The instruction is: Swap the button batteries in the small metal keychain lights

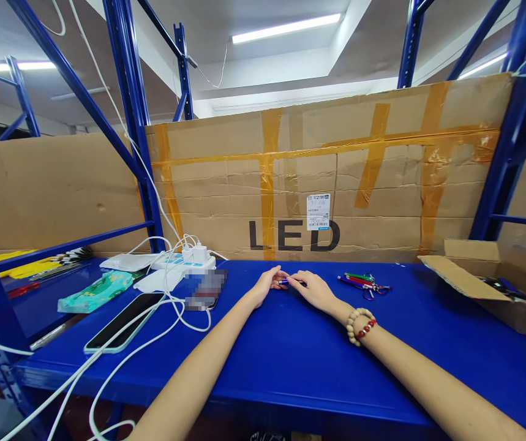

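Left hand: your left hand [268,283] rests on the glossy blue metal desk [290,361], forearm stretched straight forward, palm turned inward, fingers curled together and pinched on one end of the small blue stick-shaped piece [285,282].
Right hand: your right hand [314,289] comes in from the right, forearm flat on the desk, wrist low, fingers drawn together on the other end of the piece.
Piece: it lies at desk level between your two sets of fingertips, mid-desk and near the back wall; it is too small to tell the material.
Wrist: a bracelet of round cream and red beads [358,326] sits on your right wrist.
Just right of your hands: a loose bundle of thin green, red and blue sticks with metal clips [362,284], apart from your fingers.
Left side: a smooth dark-screened phone in a pale case [122,321] lies flat, crossed by limp white cables [171,306]; behind it is a white plastic power strip [184,262] and a crinkled teal packet [97,291].
Back: a creased brown cardboard sheet with tan tape and black "LED" lettering [226,184].
Far right: an open brown cardboard box [469,278] with its flap folded out.
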Available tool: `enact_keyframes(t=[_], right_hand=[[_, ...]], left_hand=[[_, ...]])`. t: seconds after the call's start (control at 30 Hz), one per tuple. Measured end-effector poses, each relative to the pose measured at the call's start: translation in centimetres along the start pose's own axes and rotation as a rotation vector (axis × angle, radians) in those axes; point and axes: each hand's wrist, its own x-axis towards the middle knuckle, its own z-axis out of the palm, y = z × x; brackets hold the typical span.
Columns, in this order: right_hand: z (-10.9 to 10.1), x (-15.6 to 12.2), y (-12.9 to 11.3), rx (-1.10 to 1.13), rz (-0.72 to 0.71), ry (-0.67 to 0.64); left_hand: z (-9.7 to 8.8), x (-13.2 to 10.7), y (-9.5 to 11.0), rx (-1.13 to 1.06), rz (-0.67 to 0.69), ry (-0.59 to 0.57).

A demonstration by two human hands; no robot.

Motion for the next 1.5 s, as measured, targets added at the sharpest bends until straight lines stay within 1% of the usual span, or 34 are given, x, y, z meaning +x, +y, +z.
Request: enact_keyframes(t=[0.2, 0.5, 0.83, 1.07, 1.17, 1.27, 1.4, 1.5], right_hand=[[-0.5, -0.2, -0.5, -0.011, -0.006, 0.004], [-0.3, -0.1, -0.2, -0.016, -0.004, 0.005], [-0.3, 0.0, -0.2, -0.038, 0.029, 0.030], [-0.3, 0.0, -0.2, -0.068, 0.027, 0.011], [-0.4, -0.1, -0.5, -0.095, 0.035, -0.009], [-0.6, -0.1, -0.8, -0.141, 0.075, -0.027], [-1.3, -0.1, -0.7, -0.236, 0.170, -0.078], [-2.4, -0.2, 0.2, -0.326, 0.269, -0.125]], left_hand=[[-0.1, 0.3, -0.2, 0.013, -0.004, 0.014], [0.0, 0.3, -0.2, 0.015, 0.010, 0.016], [0.0, 0.4, -0.3, 0.028, 0.003, -0.012], [0.1, 0.1, -0.1, 0.029, 0.001, 0.004], [0.2, 0.0, 0.0, 0.039, 0.004, 0.030], [0.4, -0.1, 0.1, 0.058, 0.013, 0.072], [0.3, -0.2, 0.2, 0.105, 0.058, 0.151], [-0.2, -0.2, 0.2, 0.145, 0.092, 0.227]])
